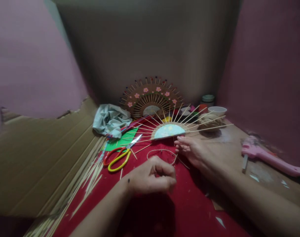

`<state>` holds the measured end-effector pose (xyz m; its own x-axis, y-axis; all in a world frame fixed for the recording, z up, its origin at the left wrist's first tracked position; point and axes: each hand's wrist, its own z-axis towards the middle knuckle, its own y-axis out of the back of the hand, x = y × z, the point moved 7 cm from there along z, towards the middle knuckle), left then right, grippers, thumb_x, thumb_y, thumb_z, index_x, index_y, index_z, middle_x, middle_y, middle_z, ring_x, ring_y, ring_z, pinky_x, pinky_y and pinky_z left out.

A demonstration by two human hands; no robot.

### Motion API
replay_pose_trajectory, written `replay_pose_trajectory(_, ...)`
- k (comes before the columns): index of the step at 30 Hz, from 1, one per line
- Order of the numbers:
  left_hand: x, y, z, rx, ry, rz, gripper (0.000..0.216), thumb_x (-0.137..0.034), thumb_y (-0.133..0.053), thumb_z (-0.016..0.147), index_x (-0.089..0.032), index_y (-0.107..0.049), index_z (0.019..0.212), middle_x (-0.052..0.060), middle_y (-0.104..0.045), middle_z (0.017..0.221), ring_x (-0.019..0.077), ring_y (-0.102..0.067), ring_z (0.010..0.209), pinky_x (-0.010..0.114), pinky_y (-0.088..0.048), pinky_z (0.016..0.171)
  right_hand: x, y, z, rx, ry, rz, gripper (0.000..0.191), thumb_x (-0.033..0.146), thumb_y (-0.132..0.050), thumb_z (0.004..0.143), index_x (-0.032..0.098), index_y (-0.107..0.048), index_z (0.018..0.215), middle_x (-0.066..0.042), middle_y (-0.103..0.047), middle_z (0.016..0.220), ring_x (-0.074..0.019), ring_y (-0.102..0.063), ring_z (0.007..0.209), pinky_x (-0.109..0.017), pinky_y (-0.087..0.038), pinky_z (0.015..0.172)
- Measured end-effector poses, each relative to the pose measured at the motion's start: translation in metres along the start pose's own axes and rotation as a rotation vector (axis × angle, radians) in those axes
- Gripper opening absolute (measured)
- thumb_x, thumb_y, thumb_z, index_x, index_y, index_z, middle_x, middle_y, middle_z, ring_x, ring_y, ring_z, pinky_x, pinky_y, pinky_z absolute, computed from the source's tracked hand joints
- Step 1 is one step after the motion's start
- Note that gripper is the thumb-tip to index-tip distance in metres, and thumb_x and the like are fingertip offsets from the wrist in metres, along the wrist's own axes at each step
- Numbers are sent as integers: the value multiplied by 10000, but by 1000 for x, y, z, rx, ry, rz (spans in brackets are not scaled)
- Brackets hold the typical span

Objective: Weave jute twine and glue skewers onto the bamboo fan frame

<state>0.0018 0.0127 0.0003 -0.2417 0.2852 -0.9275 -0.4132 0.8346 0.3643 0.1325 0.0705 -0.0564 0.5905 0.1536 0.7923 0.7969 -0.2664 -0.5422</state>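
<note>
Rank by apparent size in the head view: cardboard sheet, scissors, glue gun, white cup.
1. cardboard sheet
2. glue gun and scissors: look alike, and nearness differs, so unranked
3. white cup

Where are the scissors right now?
In the head view the scissors lie open on the red cloth, left of the left hand, blades pointing toward the green paper.
</note>
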Motion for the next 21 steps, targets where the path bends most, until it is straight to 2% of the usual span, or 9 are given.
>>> replay_pose_trajectory(3, 5, -16, -4, 210, 88, -52, 158, -244, -529, 737, -169, -597, 616, -11, -516, 536, 94, -459, 496, 220, -337, 470, 3, 4, 22, -39, -60, 33, 82, 121, -569, 772, 158, -544, 704, -39, -598, 620, -116, -586, 524, -250, -524, 525)
replay_pose_trajectory(6, 3, -26, -8, 340, 121, -104, 175, -316, -587, 705, -181, -620, 598, -6, -549, 543, 101, -477, 497, 220, -373, 472, 4, 4, 40, -61, -91, 48, 68, 145, -544, 799, 176, -543, 738, -22, -600, 610, -133, -593, 538, -259, -522, 486)
replay_pose_trajectory(9, 0, -32, -13, 426, 148, -166, 211, -379, -629, 681, -183, -633, 602, -2, -561, 548, 104, -475, 491, 216, -383, 457, 7, 1, 49, -28, -72, 49, 85, 117, -563, 767, 188, -542, 726, -1, -602, 592, -129, -583, 528, -249, -507, 463)
replay_pose_trajectory(12, -2, -29, -20, 404, 155, -202, 242, -416, -644, 676, -182, -640, 618, -3, -550, 530, 103, -469, 470, 217, -374, 438, 17, -5, 44, 47, -11, 51, 97, 113, -597, 724, 203, -559, 723, 8, -623, 615, -131, -590, 558, -245, -502, 479)
replay_pose_trajectory(15, -1, -25, -28, 336, 134, -171, 278, -419, -626, 702, -173, -620, 572, -9, -518, 485, 86, -430, 419, 216, -336, 405, 32, -15, 25, 158, 66, 87, 75, 153, -618, 710, 212, -590, 746, -3, -655, 678, -152, -609, 623, -275, -516, 532)
replay_pose_trajectory(19, 6, -14, -35, 172, 142, 49, 261, -305, -621, 719, -171, -534, 513, -43, -453, 452, 58, -372, 398, 186, -275, 380, 46, -26, -7, 284, 67, 208, 80, 157, -628, 711, 191, -619, 783, -25, -681, 757, -152, -621, 687, -294, -534, 656)
replay_pose_trajectory(21, 8, -9, -38, 90, 165, 171, 165, -219, -644, 684, -176, -543, 561, -55, -471, 482, 58, -408, 430, 164, -286, 395, 50, -27, -17, 302, 51, 288, 122, 118, -634, 701, 179, -626, 806, -24, -689, 769, -134, -623, 695, -266, -533, 687)
